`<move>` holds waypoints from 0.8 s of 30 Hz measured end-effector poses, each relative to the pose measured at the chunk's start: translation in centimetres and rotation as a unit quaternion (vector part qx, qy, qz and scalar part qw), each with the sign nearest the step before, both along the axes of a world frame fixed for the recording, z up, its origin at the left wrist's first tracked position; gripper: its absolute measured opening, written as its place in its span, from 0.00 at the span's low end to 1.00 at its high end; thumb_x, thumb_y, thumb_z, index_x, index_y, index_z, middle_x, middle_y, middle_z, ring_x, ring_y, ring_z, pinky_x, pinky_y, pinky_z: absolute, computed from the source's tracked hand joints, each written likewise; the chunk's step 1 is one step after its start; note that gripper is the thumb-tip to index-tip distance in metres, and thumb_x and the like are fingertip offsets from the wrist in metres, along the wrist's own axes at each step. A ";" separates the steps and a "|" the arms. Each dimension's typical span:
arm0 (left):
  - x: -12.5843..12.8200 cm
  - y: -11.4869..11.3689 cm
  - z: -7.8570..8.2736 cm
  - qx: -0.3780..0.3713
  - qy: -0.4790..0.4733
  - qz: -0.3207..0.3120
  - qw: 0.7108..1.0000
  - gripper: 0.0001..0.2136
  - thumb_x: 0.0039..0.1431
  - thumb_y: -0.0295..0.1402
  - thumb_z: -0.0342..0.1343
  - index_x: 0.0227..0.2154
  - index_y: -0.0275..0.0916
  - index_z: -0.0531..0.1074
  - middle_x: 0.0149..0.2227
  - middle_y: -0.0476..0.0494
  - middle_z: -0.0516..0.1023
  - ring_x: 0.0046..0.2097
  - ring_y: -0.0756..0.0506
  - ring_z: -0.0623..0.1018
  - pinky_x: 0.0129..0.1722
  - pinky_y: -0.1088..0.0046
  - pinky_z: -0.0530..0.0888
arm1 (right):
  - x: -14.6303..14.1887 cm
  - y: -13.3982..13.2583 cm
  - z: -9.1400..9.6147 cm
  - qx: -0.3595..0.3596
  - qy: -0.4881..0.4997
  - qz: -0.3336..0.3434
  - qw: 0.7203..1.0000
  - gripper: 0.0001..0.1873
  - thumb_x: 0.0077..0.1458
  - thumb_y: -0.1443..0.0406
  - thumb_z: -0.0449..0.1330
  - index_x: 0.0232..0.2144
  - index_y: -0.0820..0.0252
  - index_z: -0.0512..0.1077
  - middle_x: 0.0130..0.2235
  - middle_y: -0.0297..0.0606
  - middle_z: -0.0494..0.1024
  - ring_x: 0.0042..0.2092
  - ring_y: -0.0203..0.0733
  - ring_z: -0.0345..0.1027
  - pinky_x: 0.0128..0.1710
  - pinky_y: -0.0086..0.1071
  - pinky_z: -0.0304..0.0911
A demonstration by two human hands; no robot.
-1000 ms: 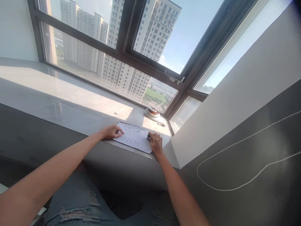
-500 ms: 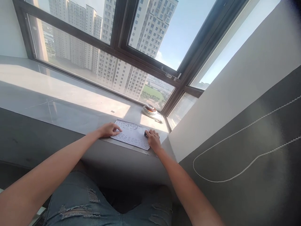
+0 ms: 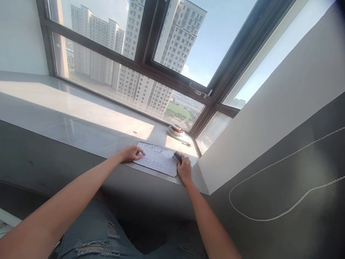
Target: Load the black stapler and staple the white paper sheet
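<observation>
A written-on sheet of paper (image 3: 156,158), perhaps several together, lies on the window sill at its front edge. My left hand (image 3: 131,153) rests on the paper's left edge, thumb and forefinger apart and lying on the surface. At the right edge, my right hand (image 3: 184,168) is closed around a small black stapler (image 3: 178,156), whose front end points up and left over the paper's upper right corner. Part of the stapler is hidden by the fingers.
Behind the paper, a stack of round, plate-like things (image 3: 176,131) stands in the sill's corner, with a small dark chain-like item (image 3: 186,144) beside it. A small flat piece (image 3: 135,132) lies on the sill (image 3: 88,131). To the right hangs a beaded cord (image 3: 253,219).
My right hand has shifted right and turned, so more of the stapler shows. The whole view has moved a little; my left hand stays at the paper's left edge.
</observation>
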State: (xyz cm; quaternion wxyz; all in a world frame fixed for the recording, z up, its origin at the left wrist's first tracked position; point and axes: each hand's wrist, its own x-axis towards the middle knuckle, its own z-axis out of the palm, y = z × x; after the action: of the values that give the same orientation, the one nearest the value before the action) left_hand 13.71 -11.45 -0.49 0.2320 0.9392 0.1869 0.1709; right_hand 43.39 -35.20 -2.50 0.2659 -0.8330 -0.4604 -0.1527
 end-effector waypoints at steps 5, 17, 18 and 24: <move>0.0 -0.3 0.2 -0.006 -0.002 -0.007 1.000 0.18 0.59 0.44 0.57 0.46 0.45 0.84 0.28 0.47 0.76 0.28 0.48 0.72 0.28 0.73 0.61 | 2.2 -1.0 -0.2 0.150 0.076 -0.074 0.983 0.19 0.65 0.53 0.53 0.49 0.60 0.71 0.45 0.51 0.73 0.48 0.57 0.67 0.45 0.45 0.63; -0.3 -0.6 0.1 -0.010 -0.013 0.001 1.000 0.13 0.60 0.40 0.54 0.40 0.42 0.81 0.26 0.50 0.74 0.28 0.48 0.72 0.29 0.73 0.61 | -8.1 7.0 1.1 0.090 0.097 0.180 0.975 0.14 0.62 0.62 0.60 0.50 0.55 0.74 0.47 0.43 0.77 0.47 0.49 0.72 0.48 0.39 0.66; -0.3 -0.7 0.2 -0.010 -0.014 0.007 1.000 0.11 0.60 0.38 0.54 0.39 0.42 0.79 0.26 0.50 0.73 0.28 0.48 0.72 0.29 0.73 0.61 | -8.7 7.8 1.1 0.083 0.107 0.192 0.972 0.14 0.61 0.64 0.61 0.50 0.55 0.74 0.47 0.42 0.77 0.47 0.49 0.72 0.49 0.39 0.66; -0.3 -0.8 0.5 0.022 0.008 0.026 0.999 0.10 0.61 0.37 0.51 0.36 0.40 0.76 0.24 0.51 0.71 0.28 0.48 0.71 0.30 0.72 0.60 | -7.4 8.1 1.8 0.031 0.150 0.290 0.945 0.22 0.56 0.70 0.63 0.54 0.55 0.73 0.51 0.42 0.78 0.54 0.48 0.71 0.57 0.41 0.64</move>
State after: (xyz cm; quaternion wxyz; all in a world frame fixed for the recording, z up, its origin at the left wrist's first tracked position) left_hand 13.43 -12.23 0.03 0.2053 0.9402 0.2090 0.1739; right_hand 36.01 -27.05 -0.65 0.3906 -0.6679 -0.6320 0.0435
